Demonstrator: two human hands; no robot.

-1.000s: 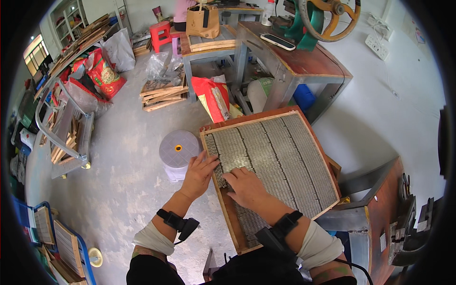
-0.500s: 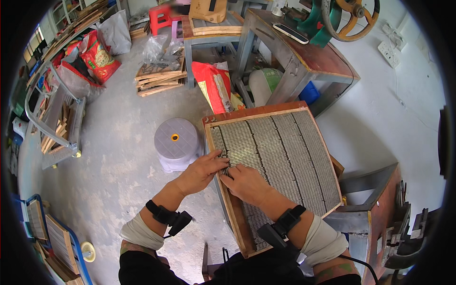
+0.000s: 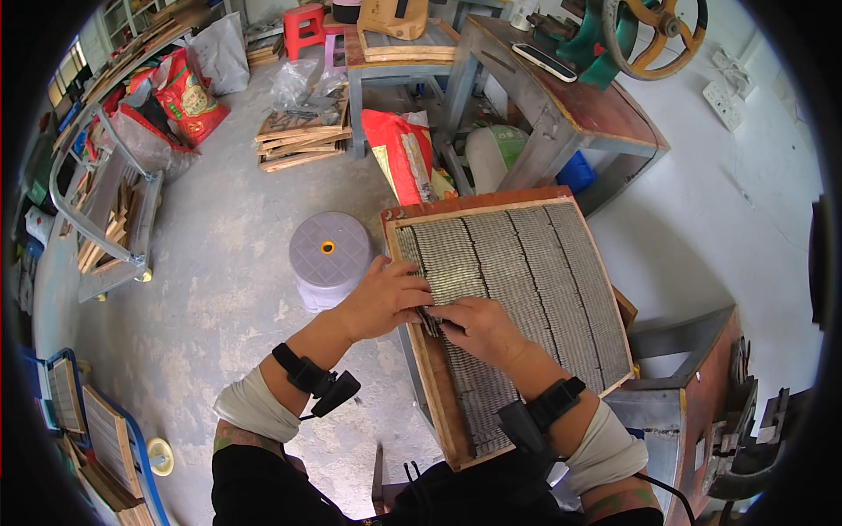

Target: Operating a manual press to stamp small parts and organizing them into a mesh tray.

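At the tray's left edge, both hands meet: the left hand (image 3: 381,301) leans in over the wooden rim, fingers bunched side by side, and the right hand (image 3: 482,329) comes across from the other side, thumb and forefinger drawn close together. Whether either pinches a piece, one cannot tell; the fingertips hide it. The tray (image 3: 431,394) lies right in front of the person, on a red-brown top (image 3: 474,202), and its raised rim probably keeps the packed grey pieces (image 3: 548,289) from spreading. Dark lines part them into bands; a bare strip runs down the near left, apparently room for more. And the printing? The red sack (image 3: 395,153) beyond carries a printed design, but no wording reads clearly at this size.
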